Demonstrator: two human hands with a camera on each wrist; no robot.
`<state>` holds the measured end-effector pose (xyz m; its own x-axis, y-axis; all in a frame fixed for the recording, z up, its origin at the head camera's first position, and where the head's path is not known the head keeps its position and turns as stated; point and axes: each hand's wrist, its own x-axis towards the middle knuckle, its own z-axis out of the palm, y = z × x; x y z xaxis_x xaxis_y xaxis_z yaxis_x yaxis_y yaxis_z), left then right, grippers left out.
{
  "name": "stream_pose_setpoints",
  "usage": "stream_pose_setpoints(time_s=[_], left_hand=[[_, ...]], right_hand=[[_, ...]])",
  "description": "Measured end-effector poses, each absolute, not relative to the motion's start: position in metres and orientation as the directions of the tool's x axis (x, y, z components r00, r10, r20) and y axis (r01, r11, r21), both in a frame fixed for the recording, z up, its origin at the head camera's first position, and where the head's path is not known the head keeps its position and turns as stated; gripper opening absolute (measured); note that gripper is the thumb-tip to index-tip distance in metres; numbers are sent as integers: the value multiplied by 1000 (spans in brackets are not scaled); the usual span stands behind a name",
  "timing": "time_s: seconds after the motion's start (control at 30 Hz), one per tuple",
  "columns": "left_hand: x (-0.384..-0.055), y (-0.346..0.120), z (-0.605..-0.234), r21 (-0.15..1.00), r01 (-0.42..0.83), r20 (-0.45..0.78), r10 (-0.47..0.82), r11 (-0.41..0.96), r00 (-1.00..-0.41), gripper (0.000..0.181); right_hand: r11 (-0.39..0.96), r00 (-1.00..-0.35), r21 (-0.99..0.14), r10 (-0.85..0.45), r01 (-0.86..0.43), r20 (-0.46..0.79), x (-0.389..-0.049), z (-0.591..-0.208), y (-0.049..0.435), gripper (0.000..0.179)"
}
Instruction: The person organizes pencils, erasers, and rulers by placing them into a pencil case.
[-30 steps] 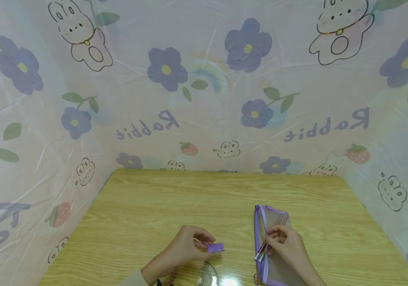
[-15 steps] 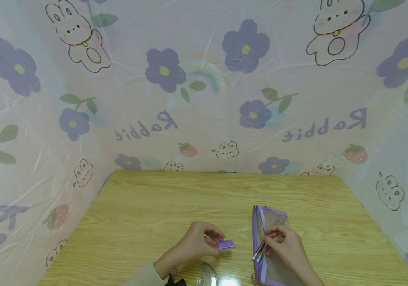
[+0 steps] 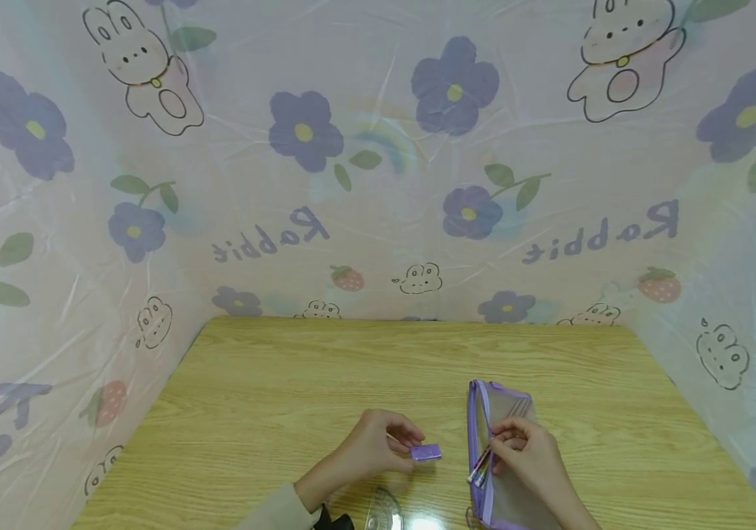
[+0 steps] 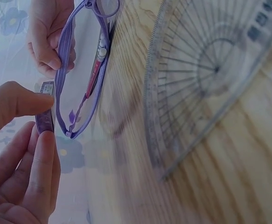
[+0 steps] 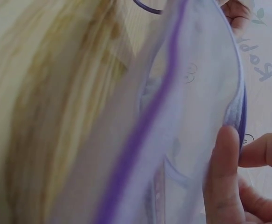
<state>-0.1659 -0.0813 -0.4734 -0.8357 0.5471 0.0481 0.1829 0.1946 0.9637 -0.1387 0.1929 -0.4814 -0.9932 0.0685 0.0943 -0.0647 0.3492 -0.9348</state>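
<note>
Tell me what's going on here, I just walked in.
Someone's right grip pinches the edge of an open pouch, with pencils showing in its opening. The left grip pinches a small purple block to the left of the pouch, not in it. A protractor lies on the table.

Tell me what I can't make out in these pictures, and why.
Protractor, head view: lower part cut off by the bottom edge.
Pencils, head view: partly hidden by the right hand.
Purple block, left wrist view: markings too small to read.
Pouch, right wrist view: contents unclear behind its blurred near side.
Dark object, head view: cut off below.
</note>
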Motion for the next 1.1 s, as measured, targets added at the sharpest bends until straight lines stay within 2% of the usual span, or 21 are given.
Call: stream_pose_setpoints(time_s=[0.8,1.1], left_hand=[[-173,-51,-480,963,196,64,554,182,-830,31],[-179,-40,-483,947,245,75,597,210,-799,29]], right_hand=[[333,-994,-941,68,-60,88,-138,-481,191,14],[316,-992,-946,66,-77,103,-139,-482,191,14]])
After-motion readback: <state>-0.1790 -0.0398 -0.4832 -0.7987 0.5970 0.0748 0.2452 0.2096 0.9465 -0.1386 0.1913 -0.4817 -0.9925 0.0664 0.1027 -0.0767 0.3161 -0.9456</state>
